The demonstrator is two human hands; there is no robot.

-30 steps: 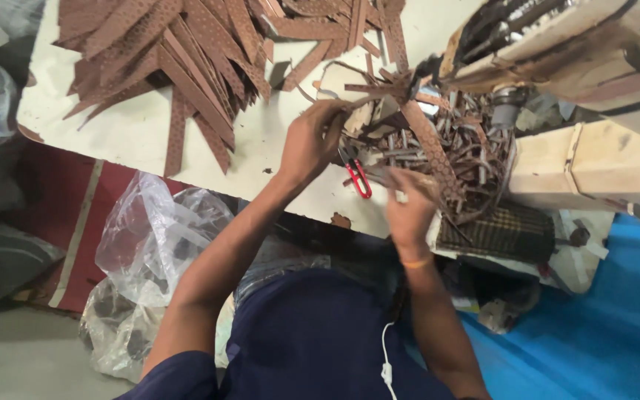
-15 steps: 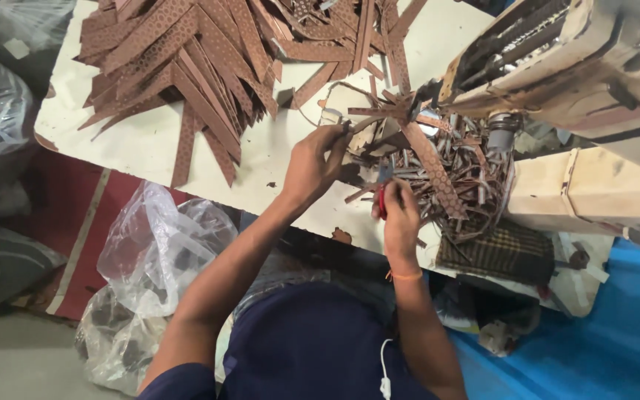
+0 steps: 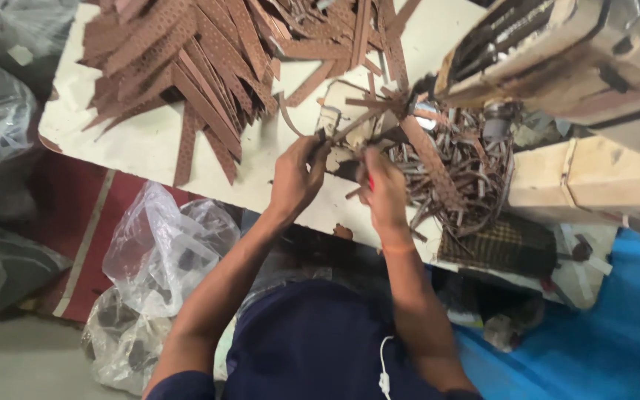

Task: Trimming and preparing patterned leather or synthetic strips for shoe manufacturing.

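Both your hands meet over the white worktable (image 3: 150,148): your left hand (image 3: 295,178) pinches a thin brown perforated leather strip (image 3: 350,127), your right hand (image 3: 384,189) grips red-handled scissors (image 3: 370,180).

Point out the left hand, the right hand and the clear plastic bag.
left hand (image 3: 295,178), head view, on the back of the hand.
right hand (image 3: 384,194), head view, on the back of the hand.
clear plastic bag (image 3: 158,248), head view, on its crumpled top.

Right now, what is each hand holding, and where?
Left hand pinches a brown strip at its near end; right hand closes on a red-handled tool, mostly hidden.
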